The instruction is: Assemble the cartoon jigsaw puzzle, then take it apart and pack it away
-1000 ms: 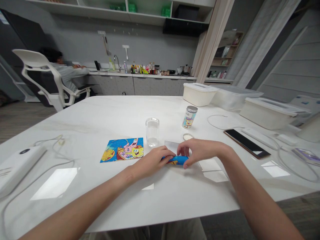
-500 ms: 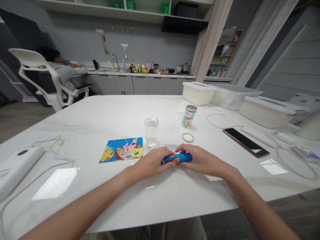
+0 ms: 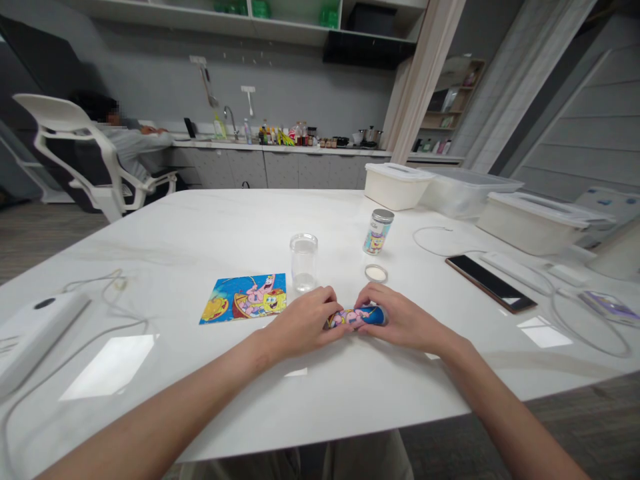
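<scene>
at a white table (image 3: 225, 230), left fingers (image 3: 327, 307), right fingers (image 3: 373, 293), curled around a rolled picture (image 3: 356, 317)

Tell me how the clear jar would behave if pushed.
The clear jar might tip if pushed high, being taller than wide. Round-sided, it could roll once down. No contents show through its walls, so it may be light.

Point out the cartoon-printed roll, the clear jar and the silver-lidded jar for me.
Cartoon-printed roll (image 3: 356, 318), head view: printed outer surface.
Clear jar (image 3: 304, 263), head view: transparent side wall.
Silver-lidded jar (image 3: 377, 237), head view: decorated side.
</scene>
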The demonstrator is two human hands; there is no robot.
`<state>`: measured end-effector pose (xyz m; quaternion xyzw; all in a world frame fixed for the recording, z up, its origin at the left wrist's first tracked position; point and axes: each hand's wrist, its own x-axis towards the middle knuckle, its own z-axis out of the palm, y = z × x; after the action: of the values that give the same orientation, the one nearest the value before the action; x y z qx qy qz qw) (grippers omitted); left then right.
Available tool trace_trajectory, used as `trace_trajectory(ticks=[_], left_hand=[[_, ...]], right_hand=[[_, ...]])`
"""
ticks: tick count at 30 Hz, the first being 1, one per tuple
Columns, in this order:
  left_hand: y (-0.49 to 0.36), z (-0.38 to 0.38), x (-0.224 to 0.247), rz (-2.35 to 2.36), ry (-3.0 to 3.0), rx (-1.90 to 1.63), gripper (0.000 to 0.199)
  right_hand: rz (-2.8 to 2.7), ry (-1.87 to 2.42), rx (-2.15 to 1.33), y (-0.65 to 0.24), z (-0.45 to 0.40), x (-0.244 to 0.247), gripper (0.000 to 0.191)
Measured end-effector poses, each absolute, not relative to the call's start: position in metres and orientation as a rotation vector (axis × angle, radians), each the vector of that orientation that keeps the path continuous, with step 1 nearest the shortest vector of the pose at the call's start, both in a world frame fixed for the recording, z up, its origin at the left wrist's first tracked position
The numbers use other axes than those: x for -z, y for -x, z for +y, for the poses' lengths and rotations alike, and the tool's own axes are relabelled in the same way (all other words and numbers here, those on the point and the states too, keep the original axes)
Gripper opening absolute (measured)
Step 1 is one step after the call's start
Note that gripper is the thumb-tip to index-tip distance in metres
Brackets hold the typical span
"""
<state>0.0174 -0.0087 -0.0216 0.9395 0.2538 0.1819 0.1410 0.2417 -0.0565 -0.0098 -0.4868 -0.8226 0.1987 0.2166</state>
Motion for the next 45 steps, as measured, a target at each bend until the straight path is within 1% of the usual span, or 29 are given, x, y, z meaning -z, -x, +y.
trace_trajectory(ticks=[2,5,10,11,15,17,19,22,24,27,30,34,36,38,40,41,42,45], left_hand=[[-0.017,-0.008,0.023,0.718,-2.750,-0.548,0.031],[-0.017,-0.007,0.026,0.705,-2.768,-0.563,0.033],[-0.017,-0.007,0.025,0.759,-2.703,-0.577,0.019],[-0.017,-0.007,0.023,0.779,-2.662,-0.614,0.020],[-0.017,-0.008,0.014,0.875,-2.386,-0.800,0.025],[-0.016,-0.007,0.010,0.904,-2.255,-0.850,0.027],[-0.016,-0.007,0.009,0.891,-2.177,-0.848,0.028],[-0.016,-0.008,0.009,0.828,-2.142,-0.785,0.028],[-0.017,-0.009,0.011,0.784,-2.157,-0.728,0.024],[-0.017,-0.011,0.014,0.721,-2.173,-0.679,0.019],[-0.018,-0.013,0.014,0.660,-2.153,-0.695,0.022],[-0.014,-0.015,0.010,0.702,-2.240,-0.702,0.022],[-0.010,-0.012,0.008,0.684,-2.364,-0.868,0.030],[-0.004,-0.006,0.008,0.713,-2.454,-1.234,0.040],[0.000,0.005,0.010,0.900,-2.413,-1.597,0.046],[0.002,0.011,0.012,1.030,-2.356,-1.677,0.050],[0.004,0.018,0.014,1.147,-2.289,-1.686,0.056],[0.006,0.035,0.019,1.289,-2.092,-1.457,0.077]], right_hand=[[-2.290,1.304,-0.540,-0.241,-0.056,0.010,0.016],[-2.269,1.296,-0.560,-0.240,-0.056,0.009,0.022],[-2.221,1.395,-0.633,-0.242,-0.056,0.008,0.029],[-2.171,1.417,-0.663,-0.243,-0.056,0.008,0.033],[-1.773,1.339,-0.926,-0.245,-0.053,0.012,0.068],[-1.580,1.264,-1.033,-0.243,-0.050,0.012,0.075],[-1.479,1.218,-1.068,-0.238,-0.048,0.011,0.072],[-1.471,1.177,-1.046,-0.226,-0.049,0.004,0.059],[-1.505,1.160,-0.999,-0.216,-0.052,-0.002,0.051],[-1.600,1.162,-0.889,-0.201,-0.057,-0.008,0.047],[-1.680,1.206,-0.735,-0.190,-0.061,-0.009,0.046],[-1.696,1.208,-0.621,-0.184,-0.061,-0.017,0.034],[-1.683,1.177,-0.558,-0.185,-0.055,-0.029,0.033],[-1.631,1.128,-0.487,-0.185,-0.042,-0.045,0.037],[-1.592,1.097,-0.415,-0.184,-0.023,-0.060,0.042],[-1.582,1.082,-0.379,-0.182,-0.012,-0.067,0.043],[-1.581,1.069,-0.351,-0.179,-0.002,-0.072,0.043],[-1.595,1.055,-0.302,-0.167,0.023,-0.081,0.042]])
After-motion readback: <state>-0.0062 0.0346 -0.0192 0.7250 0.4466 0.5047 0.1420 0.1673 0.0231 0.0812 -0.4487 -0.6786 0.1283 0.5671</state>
